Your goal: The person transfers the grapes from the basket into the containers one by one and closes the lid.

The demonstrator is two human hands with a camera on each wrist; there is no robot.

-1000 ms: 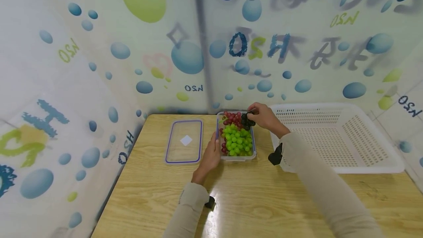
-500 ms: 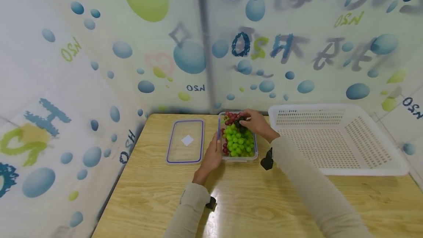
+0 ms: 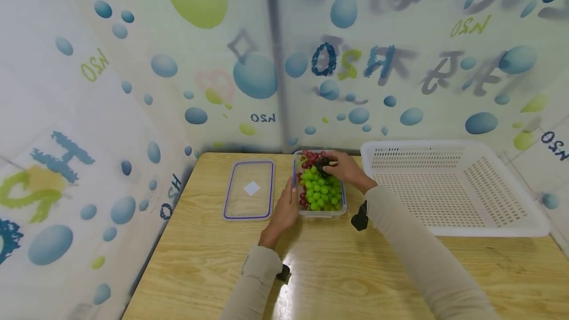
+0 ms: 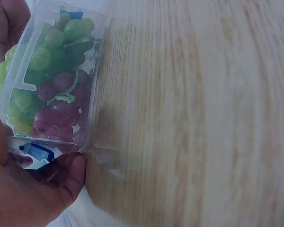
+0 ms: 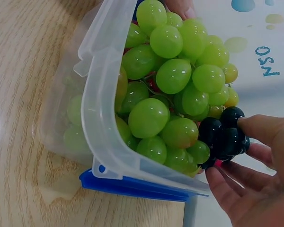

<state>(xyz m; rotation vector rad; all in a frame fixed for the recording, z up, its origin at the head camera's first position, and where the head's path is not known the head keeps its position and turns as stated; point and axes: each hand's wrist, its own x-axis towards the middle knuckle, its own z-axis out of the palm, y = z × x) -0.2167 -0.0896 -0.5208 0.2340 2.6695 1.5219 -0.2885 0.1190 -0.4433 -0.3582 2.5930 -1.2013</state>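
A clear plastic food container [image 3: 321,214] with blue side clips stands on the table, full of grapes. My left hand [image 3: 285,207] holds its left side; in the left wrist view the fingers [image 4: 68,177] curl at the wall beside a blue clip. Green grapes [image 3: 320,191] fill the near part, heaped above the rim. Red grapes [image 3: 311,156] lie at the back and along the left wall. My right hand [image 3: 348,169] pinches a small bunch of black grapes [image 5: 223,137] between thumb and fingers, against the green ones at the back right.
The container's lid [image 3: 249,201], clear with a blue seal and a white label, lies flat on the wooden table [image 3: 329,265] to the left. A large white perforated basket [image 3: 444,231] stands at the right. A patterned wall [image 3: 306,102] rises behind the table.
My right hand has moved left and inward with the black grapes, from the container's right rim to over its back middle. My left hand stays at the container's left side.
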